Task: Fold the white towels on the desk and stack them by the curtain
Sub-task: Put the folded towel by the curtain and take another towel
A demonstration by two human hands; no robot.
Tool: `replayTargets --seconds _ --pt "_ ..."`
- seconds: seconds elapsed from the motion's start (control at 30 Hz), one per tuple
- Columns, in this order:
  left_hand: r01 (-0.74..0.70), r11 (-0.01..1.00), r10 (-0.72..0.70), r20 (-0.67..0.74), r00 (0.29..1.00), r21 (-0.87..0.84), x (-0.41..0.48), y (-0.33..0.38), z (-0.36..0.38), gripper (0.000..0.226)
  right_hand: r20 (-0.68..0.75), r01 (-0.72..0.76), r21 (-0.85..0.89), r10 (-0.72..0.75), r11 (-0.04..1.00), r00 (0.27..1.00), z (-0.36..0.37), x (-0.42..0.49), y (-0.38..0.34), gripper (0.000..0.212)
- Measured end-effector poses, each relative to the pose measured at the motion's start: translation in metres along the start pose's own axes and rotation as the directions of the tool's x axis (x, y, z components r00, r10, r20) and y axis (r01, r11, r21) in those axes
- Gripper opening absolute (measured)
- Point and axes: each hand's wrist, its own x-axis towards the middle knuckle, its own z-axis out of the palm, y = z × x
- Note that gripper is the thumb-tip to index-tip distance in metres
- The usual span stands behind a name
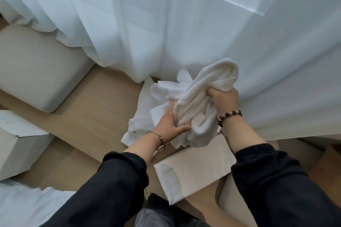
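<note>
Our left hand (pixel 171 121) and right hand (pixel 224 99) gripped a crumpled white terry towel (pixel 201 96); sheer white curtain (pixel 184 33) crowded twelve o'clock.

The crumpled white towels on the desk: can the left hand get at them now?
Probably yes. The left hand is right beside the crumpled white towels, nothing between them, but it holds the bunched towel together with the right hand, so it should release that first.
</note>
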Motion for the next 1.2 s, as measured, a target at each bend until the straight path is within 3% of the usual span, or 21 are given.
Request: replayTargets --seconds 0.1,0.2,0.3,0.4,0.5,0.57,0.63,0.7,0.8,0.87,1.07,1.2 --pt "-0.002 1.000 0.002 -0.044 0.999 0.004 0.004 0.021 0.004 0.092 0.023 -0.038 0.068 0.037 0.997 0.999 0.001 -0.002 -0.022 0.008" --pt "0.012 0.999 -0.006 -0.153 0.988 0.037 0.012 0.037 0.003 0.066 0.008 -0.010 0.077 0.010 0.997 1.000 -0.003 -0.002 -0.031 0.010" --pt "0.050 0.992 -0.031 -0.156 0.987 0.119 0.030 0.032 0.003 0.055 -0.103 0.052 0.058 -0.046 0.997 0.994 -0.006 0.006 -0.019 0.018" --pt "0.101 0.975 -0.079 -0.117 0.990 0.199 0.056 0.004 0.007 0.051 -0.176 0.045 -0.151 -0.071 0.988 0.982 0.000 0.018 0.027 0.023" --pt "0.205 0.949 -0.171 -0.156 0.973 0.238 0.082 -0.042 0.017 0.053 -0.226 -0.077 -0.313 0.005 0.947 0.974 0.015 0.031 0.088 0.019" --pt "0.299 0.930 -0.287 -0.083 0.954 0.213 0.097 -0.072 0.029 0.053 -0.236 -0.155 -0.496 0.039 0.854 0.971 0.029 0.045 0.120 0.051" --pt "0.313 0.941 -0.318 0.022 0.948 0.126 0.104 -0.098 0.042 0.043 -0.224 -0.146 -0.710 -0.024 0.688 0.974 0.040 0.054 0.142 0.075" --pt "0.262 0.961 -0.263 0.003 0.965 0.089 0.098 -0.120 0.049 0.040 -0.147 -0.037 -0.801 -0.137 0.598 0.980 0.049 0.051 0.160 0.082" --pt "0.134 0.940 -0.091 -0.148 0.985 0.315 0.067 -0.154 0.037 0.047 0.013 0.138 -0.847 -0.239 0.514 0.971 0.061 0.032 0.179 0.081" --pt "0.184 0.911 -0.107 -0.218 0.970 0.370 0.039 -0.180 0.018 0.051 0.149 0.244 -0.859 -0.236 0.450 0.960 0.077 0.017 0.185 0.079" --pt "0.486 0.807 -0.344 -0.403 0.848 0.336 0.017 -0.233 -0.047 0.064 0.528 0.508 -0.814 -0.004 0.282 0.849 0.152 -0.007 0.204 0.074" --pt "0.486 0.682 -0.427 -0.242 0.871 0.546 0.045 -0.256 -0.065 0.086 0.588 0.535 -0.804 0.211 0.259 0.781 0.184 -0.012 0.224 0.075"
